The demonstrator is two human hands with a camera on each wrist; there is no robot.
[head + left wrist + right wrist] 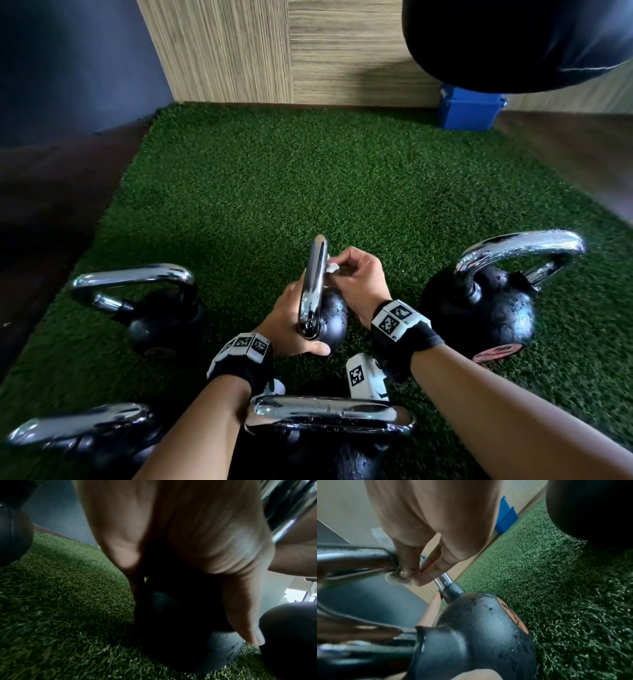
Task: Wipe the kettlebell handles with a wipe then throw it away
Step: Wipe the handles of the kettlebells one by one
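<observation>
A small black kettlebell (332, 318) with a chrome handle (313, 281) stands on the turf in the middle. My left hand (291, 325) grips its black body (171, 609) from the left, thumb (247, 622) across the near side. My right hand (356, 277) pinches a small white wipe (332, 267) and presses it against the right side of the handle near its top. In the right wrist view the wipe (397, 580) sits crumpled between thumb and fingertips against the handle bar (359, 558).
Other chrome-handled kettlebells stand around: one at left (144, 301), a large one at right (489, 308), two at the near edge (329, 421) (82, 431). A blue bin (471, 108) sits by the far wooden wall. A black punching bag (513, 41) hangs upper right. Green turf (274, 178) lies beyond.
</observation>
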